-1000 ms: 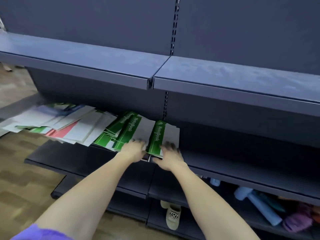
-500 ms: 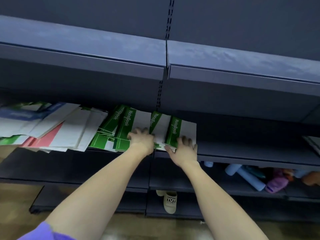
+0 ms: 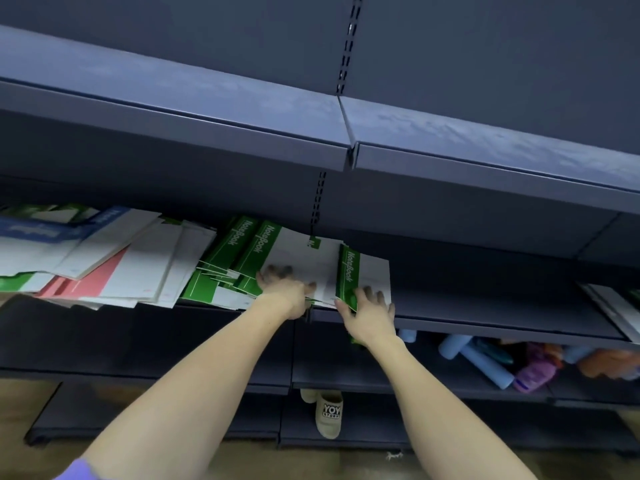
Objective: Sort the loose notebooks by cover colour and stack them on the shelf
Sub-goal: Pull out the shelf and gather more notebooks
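The sorting is only partly done, as I judge it; the green notebooks (image 3: 256, 258) already lie gathered near the middle of the shelf (image 3: 485, 306), but they are fanned and not yet squared into one stack. To the left lies a mixed heap (image 3: 114, 261) with white, pink, blue and green covers on top of each other; this part is unsorted and is most of the work that is left.

The left hand (image 3: 287, 289) rests on the white cover of the green pile, fingers spread and fairly flat, pressing and not gripping. The right hand (image 3: 370, 313) holds the front edge of one green notebook (image 3: 349, 271); its fingers lie over the cover, and I cannot tell where the thumb is.

Several notebooks hang over the front lip of the shelf, so a push could slide them off. The upper shelf (image 3: 242, 133) is close above, so there is little room to lift; to the right the shelf is open and dark, with good room for a new stack.
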